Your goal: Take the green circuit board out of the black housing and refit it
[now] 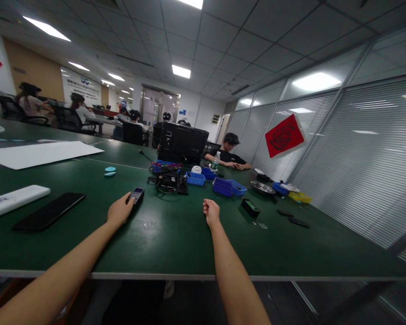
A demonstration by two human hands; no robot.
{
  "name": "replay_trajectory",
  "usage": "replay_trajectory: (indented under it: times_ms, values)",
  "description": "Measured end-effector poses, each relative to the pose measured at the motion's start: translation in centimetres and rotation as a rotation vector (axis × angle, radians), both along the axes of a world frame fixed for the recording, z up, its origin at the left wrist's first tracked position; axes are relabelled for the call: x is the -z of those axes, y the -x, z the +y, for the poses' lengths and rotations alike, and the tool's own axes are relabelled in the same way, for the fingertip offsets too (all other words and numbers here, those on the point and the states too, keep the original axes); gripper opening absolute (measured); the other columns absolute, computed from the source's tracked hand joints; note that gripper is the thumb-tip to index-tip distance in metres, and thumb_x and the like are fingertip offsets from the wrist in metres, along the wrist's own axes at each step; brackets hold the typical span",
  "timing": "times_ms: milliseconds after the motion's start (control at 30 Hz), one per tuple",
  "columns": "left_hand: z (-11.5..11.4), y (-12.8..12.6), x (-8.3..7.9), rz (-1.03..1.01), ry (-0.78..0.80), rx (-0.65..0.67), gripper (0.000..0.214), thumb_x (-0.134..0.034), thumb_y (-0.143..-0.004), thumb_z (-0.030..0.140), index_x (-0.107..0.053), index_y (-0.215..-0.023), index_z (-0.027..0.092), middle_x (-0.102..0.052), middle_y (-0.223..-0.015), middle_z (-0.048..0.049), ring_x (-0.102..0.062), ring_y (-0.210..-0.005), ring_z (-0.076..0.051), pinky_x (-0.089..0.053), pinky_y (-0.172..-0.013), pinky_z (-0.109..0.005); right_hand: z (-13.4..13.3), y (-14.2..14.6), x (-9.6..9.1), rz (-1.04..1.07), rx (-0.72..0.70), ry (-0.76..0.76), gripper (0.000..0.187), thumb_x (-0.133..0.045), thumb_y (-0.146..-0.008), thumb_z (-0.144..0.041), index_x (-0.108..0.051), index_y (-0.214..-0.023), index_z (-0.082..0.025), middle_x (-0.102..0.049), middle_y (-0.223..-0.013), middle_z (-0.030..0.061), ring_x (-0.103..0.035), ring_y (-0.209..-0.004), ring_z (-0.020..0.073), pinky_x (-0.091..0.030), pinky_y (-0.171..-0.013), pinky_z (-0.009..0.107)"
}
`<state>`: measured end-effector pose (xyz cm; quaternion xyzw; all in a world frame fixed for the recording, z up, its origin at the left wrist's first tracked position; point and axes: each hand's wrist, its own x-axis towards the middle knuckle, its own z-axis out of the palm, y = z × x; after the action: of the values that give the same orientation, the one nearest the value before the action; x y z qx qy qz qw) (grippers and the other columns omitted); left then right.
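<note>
My left hand (120, 209) is closed around a dark handheld device (137, 195) with a small screen and buttons, its thumb lying over the keys. The device is at or just above the green table, screen side up. Right of the middle, my right hand (211, 211) has its fingers curled in. Whatever may be inside that hand is hidden. A black box with a green inside (250, 207) lies to the right of it. Beyond both hands sits a black adapter with cables (167, 181).
A black slab (49, 211) and a long white case (15, 201) lie at left on the green table (176, 243). Blue bins (195, 178), a monitor (183, 143) and a bottle (216, 161) stand farther back. A metal bowl (263, 188) is at right. Another person (228, 155) sits across.
</note>
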<state>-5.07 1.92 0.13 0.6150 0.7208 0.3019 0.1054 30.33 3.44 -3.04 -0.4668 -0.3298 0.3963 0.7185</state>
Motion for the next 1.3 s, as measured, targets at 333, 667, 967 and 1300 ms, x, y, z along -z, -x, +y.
replay_trajectory:
  times_ms: [333, 667, 967, 1300]
  values:
    - [-0.9, -4.7, 0.4, -0.047, -0.051, 0.269, 0.046, -0.038, -0.081, 0.037, -0.047, -0.121, 0.017, -0.057, -0.117, -0.0085, -0.055, -0.103, -0.021, -0.042, -0.084, -0.029, 0.2, 0.2, 0.1, -0.049, -0.01, -0.007, 0.02, -0.06, -0.057, -0.03, -0.057, -0.068, -0.014, -0.053, -0.049, -0.0033, -0.038, -0.035, 0.004, -0.02, -0.03, 0.015]
    - [-1.2, -9.8, 0.8, -0.106, -0.112, 0.407, 0.044, -0.041, -0.08, 0.034, -0.048, -0.118, 0.013, -0.055, -0.117, -0.0107, -0.053, -0.103, -0.021, -0.04, -0.087, -0.029, 0.4, 0.5, 0.2, -0.117, -0.008, 0.001, 0.016, -0.057, -0.059, -0.028, -0.058, -0.068, -0.014, -0.053, -0.049, -0.0038, -0.038, -0.035, 0.0039, -0.02, -0.03, 0.015]
    - [-0.2, -14.6, 1.9, -0.117, -0.195, 0.462, 0.043, -0.042, -0.08, 0.035, -0.051, -0.116, 0.014, -0.057, -0.109, -0.0113, -0.052, -0.102, -0.021, -0.037, -0.089, -0.03, 0.2, 1.1, 0.2, -0.309, -0.014, 0.057, 0.018, -0.052, -0.063, -0.03, -0.059, -0.07, -0.014, -0.053, -0.051, -0.0033, -0.038, -0.036, 0.0055, -0.024, -0.034, 0.017]
    - [0.7, -15.5, 2.6, -0.197, -0.03, 0.701, 0.039, -0.04, -0.079, 0.026, -0.054, -0.116, 0.024, -0.061, -0.113, -0.0033, -0.053, -0.107, -0.02, -0.038, -0.09, -0.03, -2.6, 5.4, -1.8, -1.124, 0.192, 0.178, 0.048, -0.042, -0.08, -0.039, -0.044, -0.122, -0.015, -0.057, -0.105, 0.0104, -0.05, -0.098, 0.0211, -0.038, -0.082, 0.03]
